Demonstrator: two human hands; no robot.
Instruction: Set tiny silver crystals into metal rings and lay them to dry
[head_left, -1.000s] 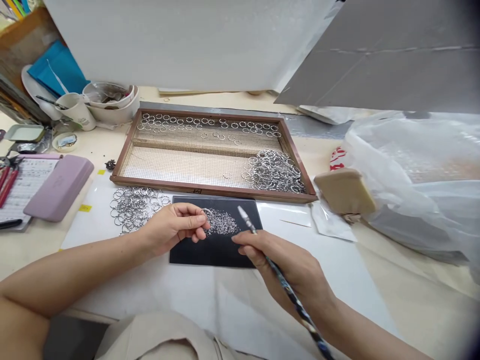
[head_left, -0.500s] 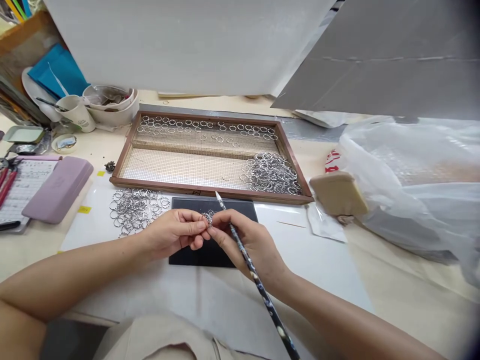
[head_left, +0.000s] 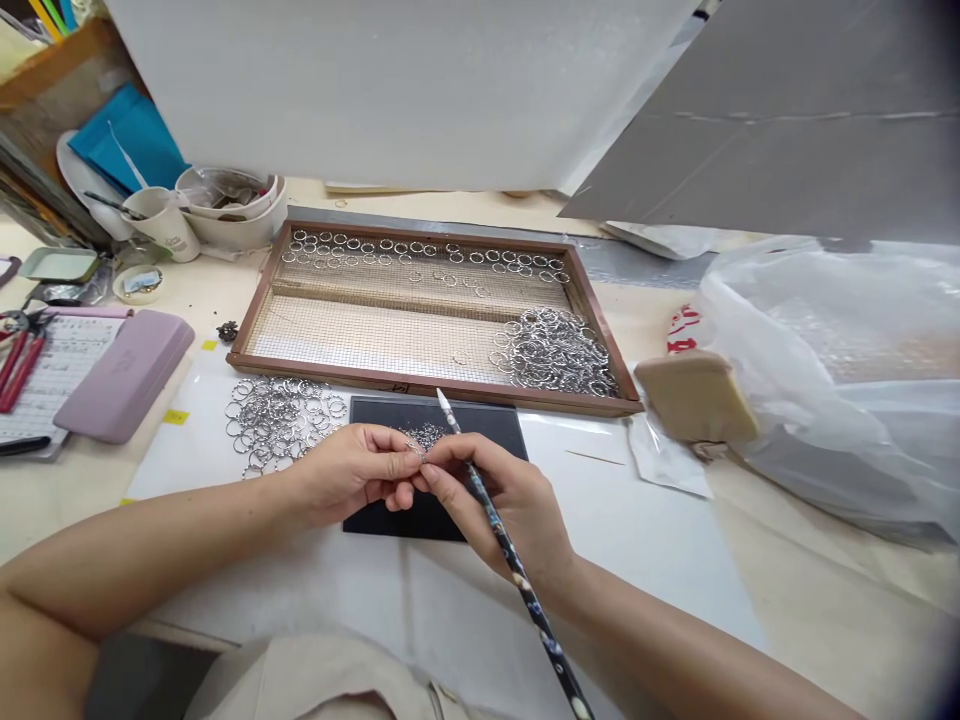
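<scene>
My left hand (head_left: 365,470) pinches a small metal ring (head_left: 415,449), mostly hidden by the fingertips. Touching it from the other side is my right hand (head_left: 506,495), its thumb and forefinger closed at the ring. A dark patterned pen-like stick (head_left: 516,570) with a white tip is also held in my right hand, pointing up. Beneath both hands lies a black mat (head_left: 405,515) with a small heap of tiny silver pieces (head_left: 426,434). Left of the mat is a pile of silver rings (head_left: 281,418) on the white sheet.
A wooden mesh tray (head_left: 442,388) with rings in rows and a heap stands behind the mat. To the left are a purple case (head_left: 126,378), red pliers (head_left: 22,370) and cups. At right are a tan block (head_left: 697,396) and a plastic bag (head_left: 832,370).
The whole view has shifted slightly, so the table things appear further right. My fingertips have moved a little lower relative to the tiny pieces, which now show more.
</scene>
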